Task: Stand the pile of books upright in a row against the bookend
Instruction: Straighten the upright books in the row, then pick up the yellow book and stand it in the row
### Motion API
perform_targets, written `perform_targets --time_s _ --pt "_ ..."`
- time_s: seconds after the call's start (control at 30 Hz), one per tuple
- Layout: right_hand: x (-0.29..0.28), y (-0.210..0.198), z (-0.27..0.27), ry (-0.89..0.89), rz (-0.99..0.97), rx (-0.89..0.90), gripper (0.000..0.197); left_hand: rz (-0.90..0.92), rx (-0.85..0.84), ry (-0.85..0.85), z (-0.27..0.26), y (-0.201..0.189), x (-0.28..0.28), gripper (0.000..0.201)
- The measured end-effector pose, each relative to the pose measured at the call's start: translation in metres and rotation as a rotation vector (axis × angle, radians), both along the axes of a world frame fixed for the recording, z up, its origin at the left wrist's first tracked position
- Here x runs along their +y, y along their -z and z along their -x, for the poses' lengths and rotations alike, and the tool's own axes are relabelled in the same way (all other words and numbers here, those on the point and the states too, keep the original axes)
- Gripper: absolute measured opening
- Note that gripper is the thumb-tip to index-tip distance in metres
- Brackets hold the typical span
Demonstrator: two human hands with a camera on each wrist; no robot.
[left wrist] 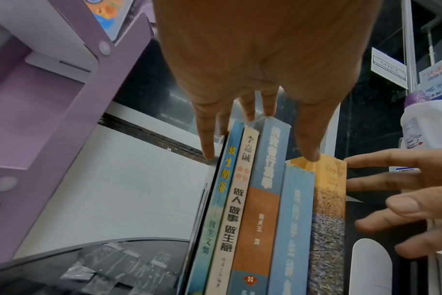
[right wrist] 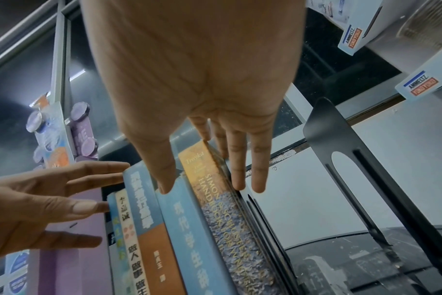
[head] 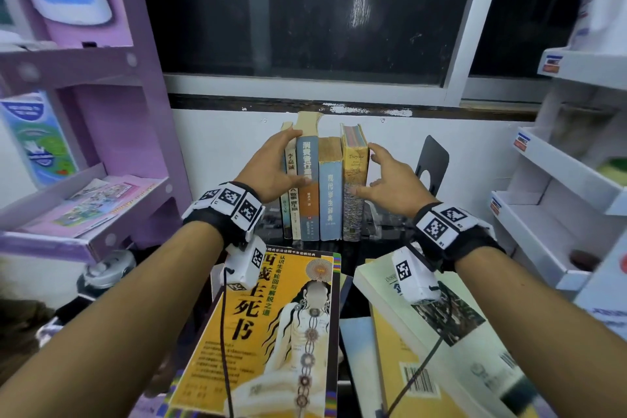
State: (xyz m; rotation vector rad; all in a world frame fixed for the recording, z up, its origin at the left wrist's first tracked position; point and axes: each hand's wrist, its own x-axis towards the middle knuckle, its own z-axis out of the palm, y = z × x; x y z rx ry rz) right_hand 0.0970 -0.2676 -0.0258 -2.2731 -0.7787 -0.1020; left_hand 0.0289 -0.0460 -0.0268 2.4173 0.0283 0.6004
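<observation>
Nearest on the dark counter (head: 353, 254), a yellow-covered paperback (head: 271, 332) and a pale green paperback (head: 424, 326) are seen lying flat, well apart from the row. Beyond them, five books (head: 324, 187) are stood upright, spines outward. The left hand (head: 271, 170) is laid with straight fingers against the row's left end, thumb across the spines. The right hand (head: 393, 176) is spread open against the yellow hardback (head: 354, 180) at the right end. A black metal bookend (head: 432, 159) is seen just right of it.
</observation>
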Motion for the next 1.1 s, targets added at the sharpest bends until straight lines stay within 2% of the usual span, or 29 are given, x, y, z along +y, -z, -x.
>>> perform_targets --time_s 0.1,0.17,0.23,0.37,0.5,0.6,0.7,0.8,0.83,0.97,1.1 --pt "-0.001 -0.003 0.018 0.017 0.007 -0.024 0.076 0.016 0.04 0.006 0.018 0.002 0.003 0.085" --pt "0.001 -0.002 0.029 0.029 0.032 -0.019 0.08 0.03 0.089 -0.008 0.032 0.004 0.005 0.085" --pt "0.003 0.001 0.038 0.029 0.102 0.016 0.081 0.036 0.16 -0.026 0.047 0.006 0.006 0.084" --pt "0.01 0.009 0.057 -0.009 0.277 0.146 0.07 -0.001 0.353 -0.064 0.074 0.015 0.012 0.078" --pt "0.022 0.025 0.069 0.008 0.461 0.215 0.081 0.004 0.567 -0.084 0.098 0.028 0.019 0.073" --pt "0.029 0.034 0.078 0.0 0.526 0.308 0.088 0.092 0.701 -0.089 0.109 0.04 0.024 0.071" --pt "0.033 0.036 0.089 0.004 0.564 0.3 0.079 0.102 0.763 -0.099 0.116 0.047 0.024 0.067" --pt "0.037 0.038 0.095 0.008 0.61 0.276 0.054 0.09 0.807 -0.11 0.119 0.051 0.019 0.072" --pt "0.038 0.039 0.097 0.016 0.614 0.275 0.051 0.084 0.819 -0.113 0.12 0.052 0.018 0.074" --pt "0.041 0.044 0.101 0.014 0.628 0.291 0.056 0.062 0.843 -0.124 0.121 0.053 0.015 0.074" --pt "0.044 0.051 0.103 0.007 0.625 0.326 0.056 0.09 0.843 -0.101 0.122 0.051 0.01 0.057"
